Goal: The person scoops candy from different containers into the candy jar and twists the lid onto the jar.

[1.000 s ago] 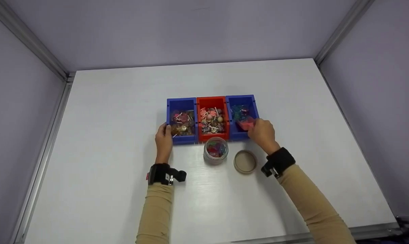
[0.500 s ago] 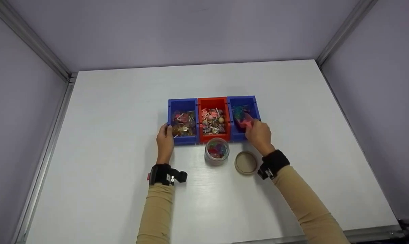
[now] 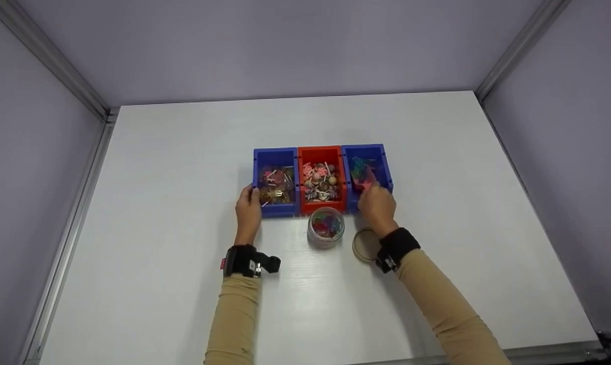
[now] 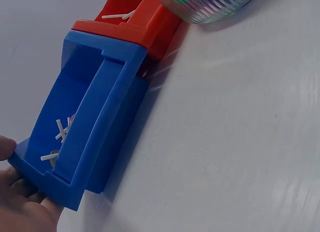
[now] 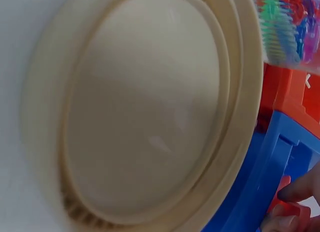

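My left hand (image 3: 247,214) grips the outer side of the left blue bin (image 3: 276,209), with lollipops inside. In the left wrist view, the thumb (image 4: 6,148) lies at the bin's rim and fingers are under it. My right hand (image 3: 378,207) holds a small red scoop (image 3: 365,180) by its handle inside the right blue bin (image 3: 381,158). Blue-green translucent pieces (image 3: 358,165) lie at the scoop's front; whether all sit in it I cannot tell. Just in front of the bins, a clear jar (image 3: 322,242) holds colourful translucent pieces (image 3: 327,223).
Between the blue bins, a red bin (image 3: 319,206) contains mixed lollipops. A round beige lid (image 3: 364,247) lies right of the jar, partly beneath my right wrist, and fills much of the right wrist view. White tabletop (image 3: 184,177) surrounds everything, with walls at the back and sides.
My right hand has moved left and slightly nearer with the scoop, whose front now points farther back among the blue-green pieces. My left hand keeps its grip on the left bin.
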{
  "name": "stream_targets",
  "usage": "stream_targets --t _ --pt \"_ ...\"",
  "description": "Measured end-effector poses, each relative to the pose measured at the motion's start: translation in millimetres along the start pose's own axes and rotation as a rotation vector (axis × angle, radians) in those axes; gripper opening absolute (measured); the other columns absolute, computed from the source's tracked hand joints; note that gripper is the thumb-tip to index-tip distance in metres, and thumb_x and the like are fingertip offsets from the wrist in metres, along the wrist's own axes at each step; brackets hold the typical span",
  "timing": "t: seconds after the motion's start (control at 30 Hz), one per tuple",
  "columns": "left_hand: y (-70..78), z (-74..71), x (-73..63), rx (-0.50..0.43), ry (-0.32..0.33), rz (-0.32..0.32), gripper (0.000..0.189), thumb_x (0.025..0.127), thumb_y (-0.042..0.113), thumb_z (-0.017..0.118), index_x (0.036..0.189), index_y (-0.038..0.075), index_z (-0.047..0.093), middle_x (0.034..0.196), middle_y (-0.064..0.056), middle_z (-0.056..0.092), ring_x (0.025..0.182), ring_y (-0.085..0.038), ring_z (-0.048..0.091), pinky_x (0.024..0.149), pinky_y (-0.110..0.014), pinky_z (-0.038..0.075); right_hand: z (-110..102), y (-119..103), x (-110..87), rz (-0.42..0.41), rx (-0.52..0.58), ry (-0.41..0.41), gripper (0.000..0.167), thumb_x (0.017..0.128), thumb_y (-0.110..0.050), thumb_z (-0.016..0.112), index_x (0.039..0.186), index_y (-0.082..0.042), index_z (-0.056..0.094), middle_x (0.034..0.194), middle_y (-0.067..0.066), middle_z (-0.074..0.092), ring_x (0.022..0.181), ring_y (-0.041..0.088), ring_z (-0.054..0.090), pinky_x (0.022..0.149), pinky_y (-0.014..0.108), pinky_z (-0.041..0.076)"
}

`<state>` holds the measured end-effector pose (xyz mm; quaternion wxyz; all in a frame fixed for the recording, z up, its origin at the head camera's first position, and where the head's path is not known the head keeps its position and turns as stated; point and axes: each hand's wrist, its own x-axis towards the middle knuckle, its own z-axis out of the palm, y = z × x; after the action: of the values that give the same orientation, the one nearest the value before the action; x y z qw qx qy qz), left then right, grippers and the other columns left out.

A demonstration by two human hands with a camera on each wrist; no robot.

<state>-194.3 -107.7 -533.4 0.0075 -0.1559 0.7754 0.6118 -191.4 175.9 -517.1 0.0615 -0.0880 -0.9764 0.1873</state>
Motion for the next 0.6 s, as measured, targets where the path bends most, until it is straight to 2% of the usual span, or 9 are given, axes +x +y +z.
stream_targets --t 0.23,0.37,0.6 --pt "-1.3 0.2 0.4 -0.016 0.002 0.003 0.044 0.104 0.021 0.039 0.141 -0.003 0.042 0.145 -0.022 0.048 0.14 -0.033 0.041 0.118 -0.044 0.035 3.0 2.0 1.8 0.026 0.003 -0.019 0.028 0.097 -0.013 0.043 0.095 0.009 0.059 0.086 0.03 0.068 0.079 0.045 0.068 0.069 0.056 0.056" --pt "-2.3 0.5 0.3 -0.024 0.013 0.009 0.043 0.104 0.02 0.039 0.14 -0.003 0.043 0.144 -0.023 0.048 0.139 -0.034 0.043 0.117 -0.044 0.036 7.2 5.4 0.8 0.059 0.03 0.004 0.027 0.098 -0.013 0.043 0.1 0.01 0.057 0.09 0.03 0.067 0.082 0.047 0.067 0.073 0.057 0.054" --pt "-2.8 1.5 0.1 -0.028 0.009 -0.001 0.044 0.104 0.021 0.039 0.141 -0.004 0.042 0.145 -0.023 0.047 0.14 -0.034 0.041 0.118 -0.045 0.034 8.6 9.3 -4.2 0.068 0.08 0.025 0.03 0.099 -0.015 0.042 0.109 0.01 0.055 0.096 0.031 0.064 0.085 0.049 0.065 0.076 0.058 0.053"
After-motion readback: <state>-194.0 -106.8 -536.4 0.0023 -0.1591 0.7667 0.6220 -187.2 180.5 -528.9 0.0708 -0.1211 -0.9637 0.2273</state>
